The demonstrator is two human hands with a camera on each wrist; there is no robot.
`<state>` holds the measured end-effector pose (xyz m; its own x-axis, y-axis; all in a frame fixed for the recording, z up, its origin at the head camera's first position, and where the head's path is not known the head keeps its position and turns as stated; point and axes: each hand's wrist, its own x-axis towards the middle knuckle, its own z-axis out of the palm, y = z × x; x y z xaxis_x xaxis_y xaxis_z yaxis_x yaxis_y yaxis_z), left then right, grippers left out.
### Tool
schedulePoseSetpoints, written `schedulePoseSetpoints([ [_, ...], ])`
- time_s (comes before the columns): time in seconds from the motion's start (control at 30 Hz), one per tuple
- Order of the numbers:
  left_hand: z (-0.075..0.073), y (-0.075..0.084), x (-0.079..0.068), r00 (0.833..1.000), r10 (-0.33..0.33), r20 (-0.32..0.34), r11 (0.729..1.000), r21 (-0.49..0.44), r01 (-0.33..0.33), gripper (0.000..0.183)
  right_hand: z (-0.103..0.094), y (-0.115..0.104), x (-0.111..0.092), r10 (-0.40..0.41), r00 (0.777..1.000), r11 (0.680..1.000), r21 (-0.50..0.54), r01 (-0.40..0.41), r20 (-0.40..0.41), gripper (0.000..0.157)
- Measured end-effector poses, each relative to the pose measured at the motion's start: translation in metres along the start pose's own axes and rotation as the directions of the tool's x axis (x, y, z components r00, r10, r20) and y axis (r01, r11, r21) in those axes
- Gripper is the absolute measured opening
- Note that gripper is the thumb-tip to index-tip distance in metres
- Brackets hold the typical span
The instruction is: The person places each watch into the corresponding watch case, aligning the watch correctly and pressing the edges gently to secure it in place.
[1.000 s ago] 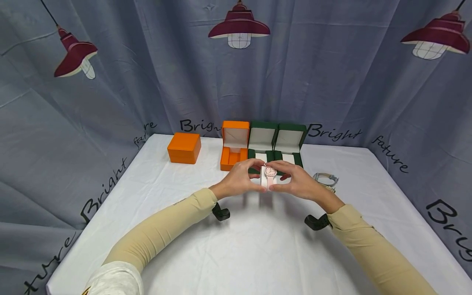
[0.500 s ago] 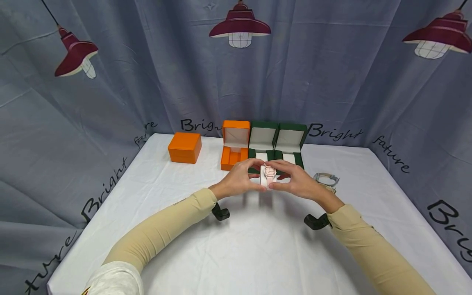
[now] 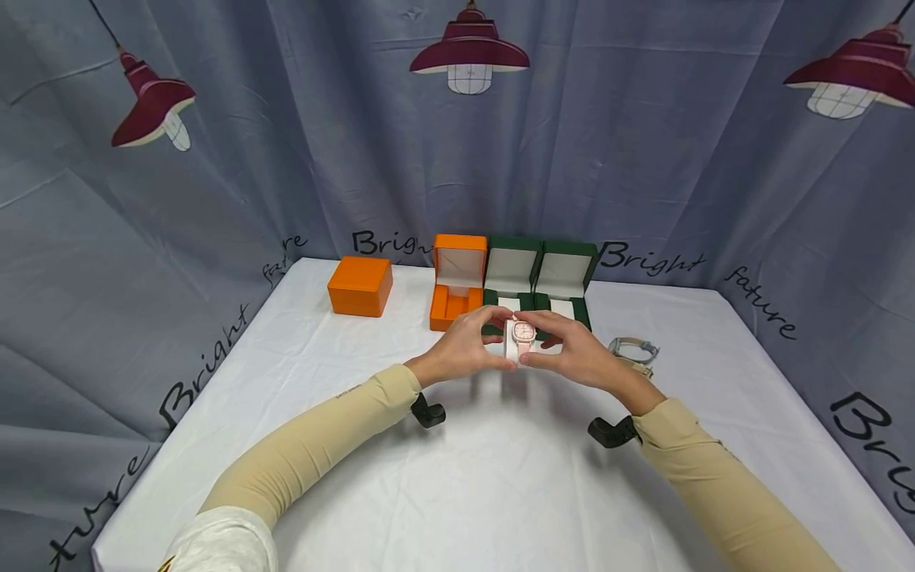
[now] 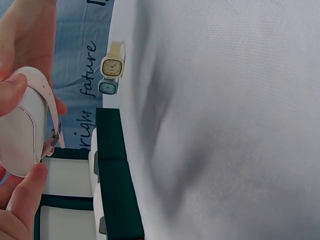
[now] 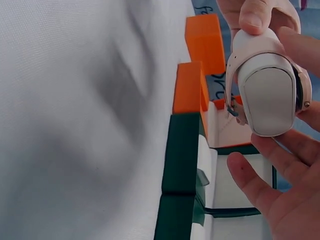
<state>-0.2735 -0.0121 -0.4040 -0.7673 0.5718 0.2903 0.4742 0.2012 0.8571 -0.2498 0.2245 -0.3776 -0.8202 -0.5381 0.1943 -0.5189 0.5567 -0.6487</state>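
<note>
A pink wristwatch (image 3: 524, 332) is strapped round a white watch cushion (image 3: 511, 348), held above the table. My left hand (image 3: 466, 347) grips it from the left, and my right hand (image 3: 576, 351) grips it from the right, thumbs at the near side. In the left wrist view the pink strap (image 4: 40, 80) wraps the cushion, with its buckle at the side. The right wrist view shows the cushion's pale end (image 5: 270, 100) facing the camera. The dial is hidden in both wrist views.
Behind the hands stand an open orange box (image 3: 457, 266) and two open green boxes (image 3: 511, 258) with white cushions inside. A closed orange box (image 3: 360, 286) is at the left. On the right lie a blue-grey watch (image 3: 635, 347) and a cream watch (image 4: 112, 66).
Both hands keep their hold on the pink watch and cushion, with barely any movement. The head view has shifted very slightly.
</note>
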Motion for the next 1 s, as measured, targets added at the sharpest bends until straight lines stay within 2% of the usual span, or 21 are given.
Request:
schedulePoseSetpoints([
  [0.13, -0.002, 0.0, -0.001, 1.0, -0.003, -0.008, 1.0, 0.007, 0.003, 0.073, 0.001, -0.003, 0.001, 0.025, 1.0, 1.0, -0.019, -0.024, 0.019, 0.082],
  [0.4, -0.006, -0.003, -0.004, 1.0, -0.008, -0.018, 1.0, 0.014, 0.008, 0.075, 0.0, -0.006, 0.006, 0.049, 0.998, 0.998, -0.035, -0.048, 0.041, 0.091],
  [0.63, -0.012, -0.004, -0.006, 0.999, -0.021, -0.033, 1.0, 0.017, 0.021, 0.075, 0.001, -0.006, 0.011, 0.058, 0.997, 0.996, -0.066, -0.055, 0.042, 0.088],
  [1.0, -0.024, -0.008, -0.005, 0.997, -0.07, -0.038, 0.997, -0.014, 0.07, 0.076, 0.005, -0.006, 0.026, 0.018, 0.999, 0.994, -0.104, -0.014, 0.031, 0.082],
])
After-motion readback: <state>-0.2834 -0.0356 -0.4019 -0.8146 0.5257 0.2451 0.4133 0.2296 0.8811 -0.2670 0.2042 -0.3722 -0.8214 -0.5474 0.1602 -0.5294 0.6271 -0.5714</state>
